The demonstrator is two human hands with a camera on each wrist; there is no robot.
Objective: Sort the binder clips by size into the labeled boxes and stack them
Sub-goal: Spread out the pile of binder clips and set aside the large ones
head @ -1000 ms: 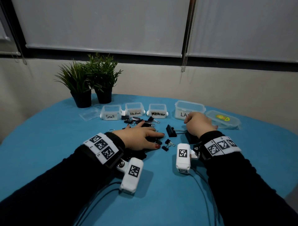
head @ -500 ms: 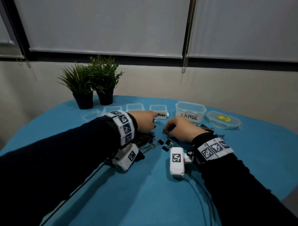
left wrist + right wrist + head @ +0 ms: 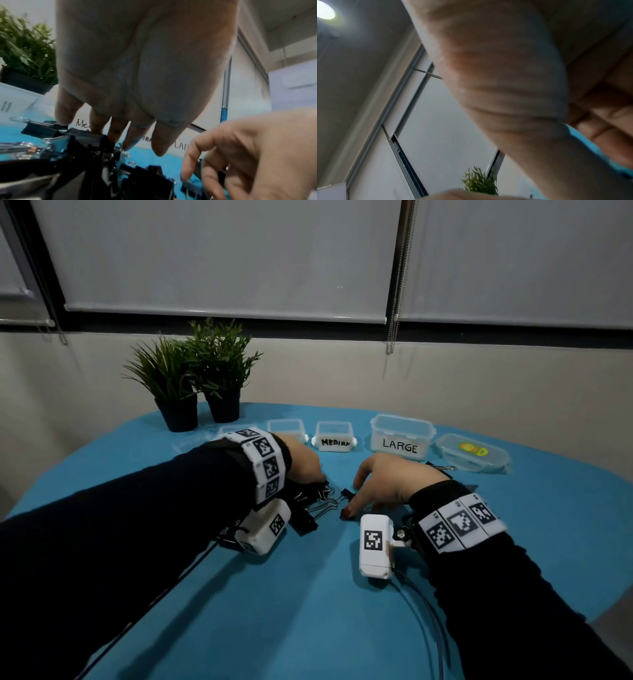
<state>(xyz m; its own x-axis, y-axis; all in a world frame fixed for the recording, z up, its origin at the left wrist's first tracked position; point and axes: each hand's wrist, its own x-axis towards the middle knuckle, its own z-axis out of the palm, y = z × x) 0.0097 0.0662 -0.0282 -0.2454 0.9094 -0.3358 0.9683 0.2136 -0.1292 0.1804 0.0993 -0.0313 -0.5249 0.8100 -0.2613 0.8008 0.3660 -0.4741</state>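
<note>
Black binder clips [image 3: 317, 501] lie heaped on the blue table [image 3: 308, 611] under the left hand [image 3: 303, 463], whose straight, slightly spread fingers [image 3: 118, 129] point down at them, while the right hand [image 3: 383, 484] arches beside the heap with its thumb on a small clip; whether it pinches that clip I cannot tell. Behind stand four open boxes, two reading "MEDIUM" [image 3: 335, 441] and "LARGE" [image 3: 400, 440], one lidded container [image 3: 472, 453] and two potted plants [image 3: 202, 378].

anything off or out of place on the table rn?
Nothing damaged or spilled. The binder clips lie in a tangled heap between the left hand and the right hand, still unsorted. A lidded container with a yellow sticker sits beside the LARGE box, unlabeled by size.
</note>
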